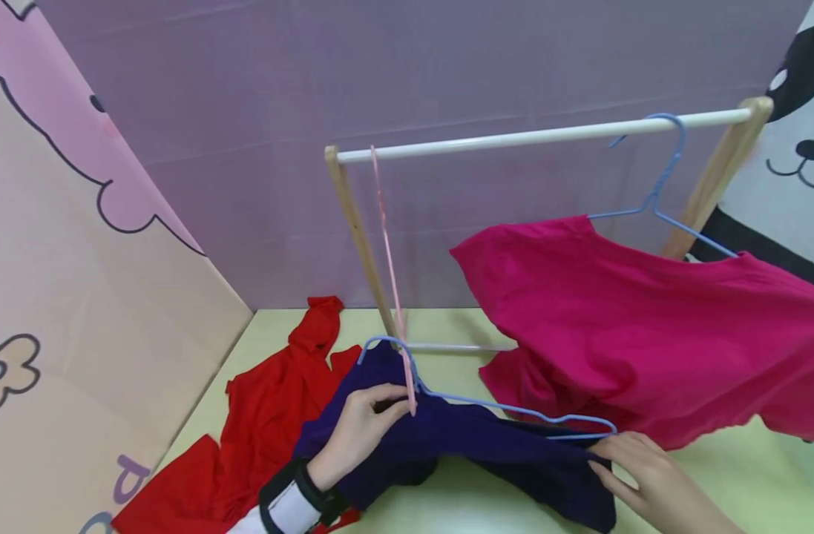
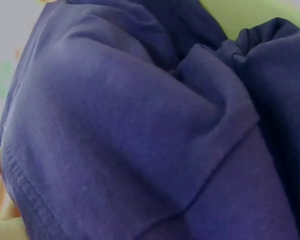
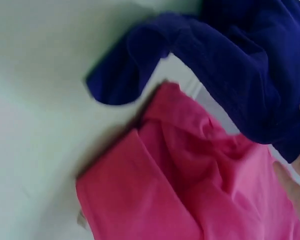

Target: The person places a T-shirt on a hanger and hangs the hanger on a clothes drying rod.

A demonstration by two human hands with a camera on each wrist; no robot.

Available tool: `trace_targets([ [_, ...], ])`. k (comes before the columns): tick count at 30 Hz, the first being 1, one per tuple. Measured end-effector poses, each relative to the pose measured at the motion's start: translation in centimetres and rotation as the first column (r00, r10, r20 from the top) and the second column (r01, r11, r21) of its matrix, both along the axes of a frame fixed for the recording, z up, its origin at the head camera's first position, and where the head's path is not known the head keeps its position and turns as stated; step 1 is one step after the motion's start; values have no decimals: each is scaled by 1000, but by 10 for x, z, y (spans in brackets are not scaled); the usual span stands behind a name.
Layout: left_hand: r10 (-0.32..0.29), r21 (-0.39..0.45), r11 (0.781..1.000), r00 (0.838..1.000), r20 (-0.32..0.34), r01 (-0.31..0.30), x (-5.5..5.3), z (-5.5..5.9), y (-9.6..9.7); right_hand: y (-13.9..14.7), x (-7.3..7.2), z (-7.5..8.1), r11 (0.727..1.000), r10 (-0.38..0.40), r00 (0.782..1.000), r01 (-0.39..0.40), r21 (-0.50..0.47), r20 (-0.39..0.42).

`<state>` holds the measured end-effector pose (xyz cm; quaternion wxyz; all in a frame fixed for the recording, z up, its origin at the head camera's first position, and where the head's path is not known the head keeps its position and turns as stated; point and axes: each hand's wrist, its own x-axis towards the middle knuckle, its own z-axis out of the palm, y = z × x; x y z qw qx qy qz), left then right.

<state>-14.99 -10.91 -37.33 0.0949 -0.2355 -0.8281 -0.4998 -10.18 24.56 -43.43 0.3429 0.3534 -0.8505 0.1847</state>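
Note:
A navy shirt (image 1: 447,430) is held up over the table, with a blue hanger (image 1: 513,408) along its top edge. The hanger's hook rises near the left hand, and its right end stays outside the cloth. My left hand (image 1: 363,430) pinches the shirt just below that hook; fingers (image 2: 0,200) show at the left wrist view's edge. At the hanger's right end, my right hand (image 1: 654,475) grips the shirt's edge between thumb and fingers. The right wrist view shows navy cloth (image 3: 230,75) sagging from these fingers (image 3: 292,185).
A rack with a white rail (image 1: 513,139) stands behind. A pink hanger (image 1: 389,252) dangles from it, its lower end overlapping the left fingertips. On the right, a magenta shirt (image 1: 647,319) hangs on another blue hanger (image 1: 660,182). Red clothing (image 1: 266,415) lies at left.

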Motion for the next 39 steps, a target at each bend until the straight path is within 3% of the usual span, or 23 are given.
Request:
trace_targets([
  [4,-10,1,1000,1000,-28,10,-7,-13,-4,7,3,15,1000,-24,997,25,-6,69],
  [10,-17,1,1000,999,-29,17,-7,-15,-5,4,0,31,996,31,999,-30,-85,11],
  [13,-22,0,1000,1000,-19,22,-3,-11,-3,-3,-2,39,994,47,999,-47,-103,-4],
  [17,-29,0,1000,999,-30,29,8,4,3,-15,-8,49,995,48,999,-48,-88,-6],
  [22,-20,-18,1000,999,-40,19,19,18,12,-34,-17,58,990,104,992,-109,-85,-66],
  [30,-18,-12,1000,997,-76,17,21,21,23,-62,-27,59,977,192,974,-202,-72,-121],
  [35,-2,-9,1000,999,-39,2,22,23,27,-71,-28,55,973,215,975,-219,-69,-65],
  [39,-12,-10,1000,997,-81,11,23,24,30,-77,-28,51,963,259,966,-259,-78,-13],
])
